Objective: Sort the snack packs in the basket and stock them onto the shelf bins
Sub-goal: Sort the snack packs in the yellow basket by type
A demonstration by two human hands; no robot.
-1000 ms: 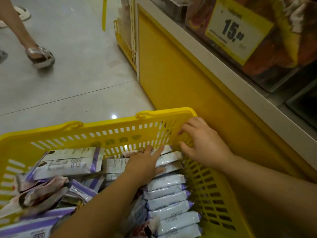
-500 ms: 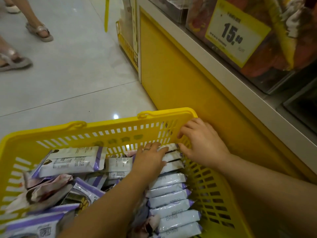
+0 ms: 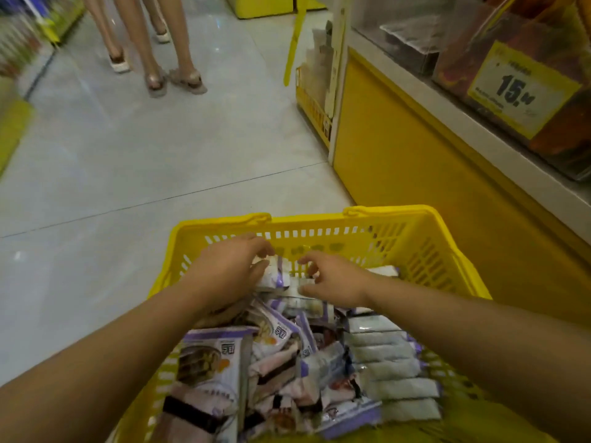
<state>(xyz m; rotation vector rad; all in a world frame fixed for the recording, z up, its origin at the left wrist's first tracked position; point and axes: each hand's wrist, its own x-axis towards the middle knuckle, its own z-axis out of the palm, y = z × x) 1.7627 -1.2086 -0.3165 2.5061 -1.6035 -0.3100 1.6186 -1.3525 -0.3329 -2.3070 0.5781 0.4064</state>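
Reaching to the far end of the basket [image 3: 441, 219], your left hand [image 3: 224, 276] and right hand [image 3: 335, 282] pinch one snack pack [image 3: 287, 276] (light, crinkly, probably slippery), so grip its edges.

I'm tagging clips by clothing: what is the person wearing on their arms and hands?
Nothing that shows. Both forearms are bare up to the picture's edge, with no sleeves in view. The left hand and right hand have no gloves, and no watch or bracelet shows at the wrists. The blur hides any ring on the fingers.
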